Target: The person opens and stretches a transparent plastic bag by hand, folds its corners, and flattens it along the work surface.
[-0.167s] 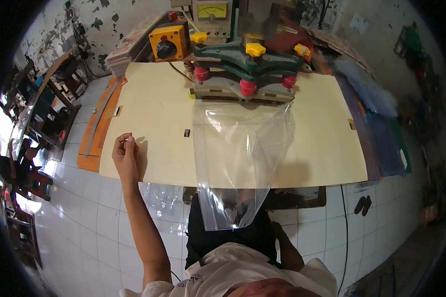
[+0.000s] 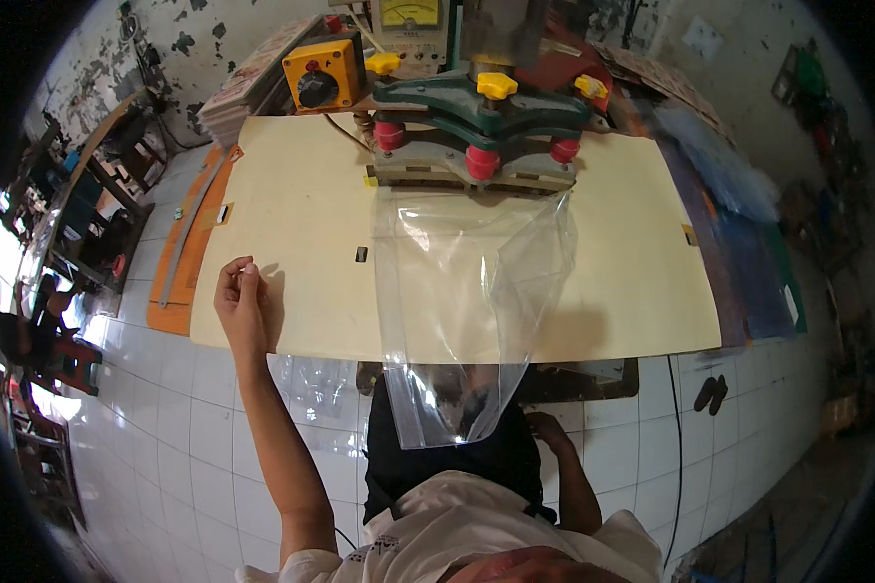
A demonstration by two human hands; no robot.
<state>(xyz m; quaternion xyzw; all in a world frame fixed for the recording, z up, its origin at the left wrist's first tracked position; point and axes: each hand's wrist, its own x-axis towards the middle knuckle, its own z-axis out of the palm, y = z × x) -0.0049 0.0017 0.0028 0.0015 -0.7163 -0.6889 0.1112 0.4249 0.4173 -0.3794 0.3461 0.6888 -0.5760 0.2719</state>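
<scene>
A clear plastic bag [image 2: 447,301] lies on the cream board [image 2: 301,185], its far edge at the press head of a green machine [image 2: 486,107]. The near end of the bag hangs past the board's front edge, above my lap. Left of the bag, my left hand [image 2: 242,299] is raised at the board's near left part, fingers curled and thumb against them, with nothing visible in it. My right hand [image 2: 548,429] is low beside my right thigh, under the level of the board; its fingers are partly hidden. Neither hand touches the bag.
A yellow switch box [image 2: 321,76] and a stack of printed sheets [image 2: 253,83] stand at the back left. A metal ruler [image 2: 196,228] lies on the orange board at left. Blue plastic sheeting [image 2: 749,262] is at right. Sandals [image 2: 711,394] and a black cable [image 2: 679,447] lie on the tiled floor.
My right hand has come up slightly and shows more beside my thigh. The whole view has shifted a little; the bag and press look the same, and my left hand keeps its pose.
</scene>
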